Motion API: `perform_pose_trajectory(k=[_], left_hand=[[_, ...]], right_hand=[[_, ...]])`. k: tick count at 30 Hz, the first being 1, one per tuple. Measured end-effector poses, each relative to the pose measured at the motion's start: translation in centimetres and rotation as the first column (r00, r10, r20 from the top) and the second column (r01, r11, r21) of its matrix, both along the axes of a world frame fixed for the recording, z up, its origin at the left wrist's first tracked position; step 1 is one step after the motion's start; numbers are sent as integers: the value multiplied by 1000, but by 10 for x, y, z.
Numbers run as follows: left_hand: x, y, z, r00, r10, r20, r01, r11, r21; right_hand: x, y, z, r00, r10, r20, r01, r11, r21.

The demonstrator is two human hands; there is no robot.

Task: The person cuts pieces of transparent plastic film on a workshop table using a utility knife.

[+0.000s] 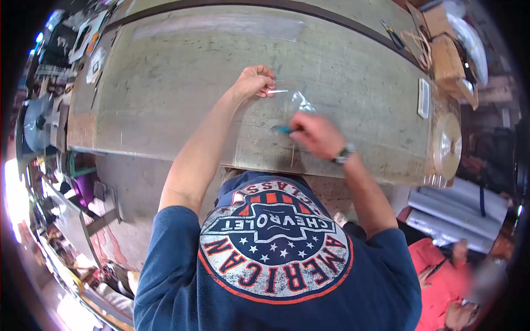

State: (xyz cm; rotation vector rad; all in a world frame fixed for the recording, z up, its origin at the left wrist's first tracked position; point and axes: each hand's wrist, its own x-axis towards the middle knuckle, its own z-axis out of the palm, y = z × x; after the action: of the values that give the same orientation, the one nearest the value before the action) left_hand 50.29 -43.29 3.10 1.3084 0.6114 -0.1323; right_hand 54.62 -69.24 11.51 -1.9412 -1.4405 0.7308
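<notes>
My left hand [255, 83] is over the middle of the worktable [182, 83], its fingertips pinched on the edge of a clear plastic sheet [302, 102]. Bright glints show on this see-through sheet, which stretches right from those fingers. My right hand [317, 134], smeared by motion and with a watch at the wrist, is closed round a small teal-handled tool [284, 129]. That tool points left, close over the tabletop, nearer to my body than the left hand. Its working end is too blurred to make out.
A dark strip [221, 5] crosses the table's far side. Pliers [392, 35] lie at the back right, near cardboard boxes [447, 58]. A roll of clear tape or film [447, 145] sits at the right corner. A person in red [441, 276] is at lower right.
</notes>
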Motion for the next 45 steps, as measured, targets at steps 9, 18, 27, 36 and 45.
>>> perform_pose_trajectory(k=[9,18,27,36,45], left_hand=[[-193,3,-21,845,519,133,-196,530,-825],[-273,-41,14,463,860,214,-504,454,-735],[-295,23,12,400,888,227,-721,458,-521],[-328,112,-7,355,934,43,-914,356,-195],[-433,268,-22,375,874,309,-877,227,424]], right_hand=[[161,22,-82,897,-356,262,356,933,50],[-21,102,-64,938,133,-321,-144,990,-11],[-94,91,-22,881,213,-421,-310,935,-175],[-142,111,-41,962,63,-266,-133,957,-257],[-183,209,-58,905,-136,-402,-11,940,-342]])
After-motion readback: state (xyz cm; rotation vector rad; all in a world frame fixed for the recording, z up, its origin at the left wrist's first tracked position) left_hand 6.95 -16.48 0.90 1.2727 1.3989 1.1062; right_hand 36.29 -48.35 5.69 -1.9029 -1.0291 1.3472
